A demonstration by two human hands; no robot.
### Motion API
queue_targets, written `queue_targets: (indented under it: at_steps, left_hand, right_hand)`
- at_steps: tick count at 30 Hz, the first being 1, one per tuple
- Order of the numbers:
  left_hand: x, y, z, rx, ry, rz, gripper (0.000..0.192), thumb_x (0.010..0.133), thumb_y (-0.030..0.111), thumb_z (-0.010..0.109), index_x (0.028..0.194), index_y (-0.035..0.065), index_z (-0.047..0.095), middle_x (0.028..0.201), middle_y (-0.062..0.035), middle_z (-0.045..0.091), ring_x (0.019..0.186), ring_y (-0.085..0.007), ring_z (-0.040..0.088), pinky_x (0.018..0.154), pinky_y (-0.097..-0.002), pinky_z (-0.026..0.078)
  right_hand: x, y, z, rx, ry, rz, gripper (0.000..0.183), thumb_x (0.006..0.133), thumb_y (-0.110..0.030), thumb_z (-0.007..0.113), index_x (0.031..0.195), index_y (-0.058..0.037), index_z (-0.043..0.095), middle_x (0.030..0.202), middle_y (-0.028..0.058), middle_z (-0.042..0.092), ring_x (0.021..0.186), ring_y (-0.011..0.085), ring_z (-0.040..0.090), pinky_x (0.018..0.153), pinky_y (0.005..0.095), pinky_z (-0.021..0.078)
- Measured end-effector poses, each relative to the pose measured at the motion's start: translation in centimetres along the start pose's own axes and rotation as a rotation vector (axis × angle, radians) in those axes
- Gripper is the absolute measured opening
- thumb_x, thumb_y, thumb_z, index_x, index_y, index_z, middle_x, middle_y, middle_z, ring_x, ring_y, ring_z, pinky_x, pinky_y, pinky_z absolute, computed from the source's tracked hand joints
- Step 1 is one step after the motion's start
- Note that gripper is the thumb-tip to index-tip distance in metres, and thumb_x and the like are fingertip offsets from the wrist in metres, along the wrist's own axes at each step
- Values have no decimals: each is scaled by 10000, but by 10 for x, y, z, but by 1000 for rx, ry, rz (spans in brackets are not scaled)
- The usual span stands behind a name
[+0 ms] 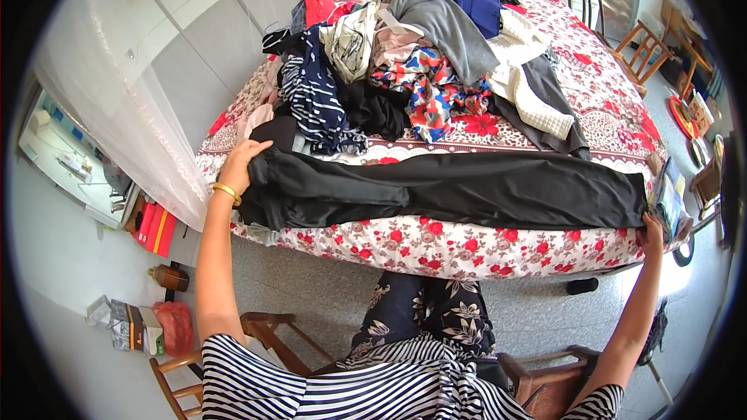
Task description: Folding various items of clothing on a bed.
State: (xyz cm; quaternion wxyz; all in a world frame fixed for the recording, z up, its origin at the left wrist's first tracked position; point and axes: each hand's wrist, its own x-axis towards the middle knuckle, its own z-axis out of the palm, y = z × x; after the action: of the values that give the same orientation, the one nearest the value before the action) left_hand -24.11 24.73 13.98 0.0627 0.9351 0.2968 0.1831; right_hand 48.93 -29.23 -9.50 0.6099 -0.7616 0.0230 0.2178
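Observation:
A pair of black trousers (443,189) lies stretched lengthwise along the near edge of the bed, its legs laid together. My left hand (239,166), with a gold bangle at the wrist, grips the waist end. At the far right my right hand (650,232) pinches the hem end. Just beyond the trousers rises a heap of loose clothes, among them a grey garment (446,29), a navy patterned garment (315,93), a camouflage-patterned red and blue garment (429,90) and a white knit top (528,96).
A red floral bedsheet (408,245) covers the bed. Folded clothes (667,198) sit at its right corner, close to my right hand. Wooden chairs (548,379) stand on both sides of me. A white mosquito net (128,105) hangs at the left.

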Motion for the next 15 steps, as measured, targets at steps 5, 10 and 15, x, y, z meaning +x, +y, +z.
queue_targets:
  at_steps: [5,10,15]
  left_hand:
    - [-37,-5,34,706,227,-60,499,685,-44,552,1155,122,540,1129,-103,501,1081,-292,445,909,-396,367]
    - [-62,66,87,385,243,409,203,738,92,587,937,71,619,994,-97,566,915,-251,540,803,-354,439]
    - [-71,64,122,340,-43,246,715,599,184,737,1238,94,429,1173,-92,480,1141,-272,411,984,-482,285]
  right_hand:
    - [6,1,3,-7,9,32,310,770,-298,653,1052,-188,583,926,-48,539,713,103,475,538,211,421]
    - [-18,-9,15,49,85,27,322,755,-313,672,1040,-182,597,919,-50,538,674,79,462,529,188,404]
    - [-32,-18,8,109,-115,-54,214,761,-279,676,916,-160,590,726,-49,546,508,65,479,404,178,379]
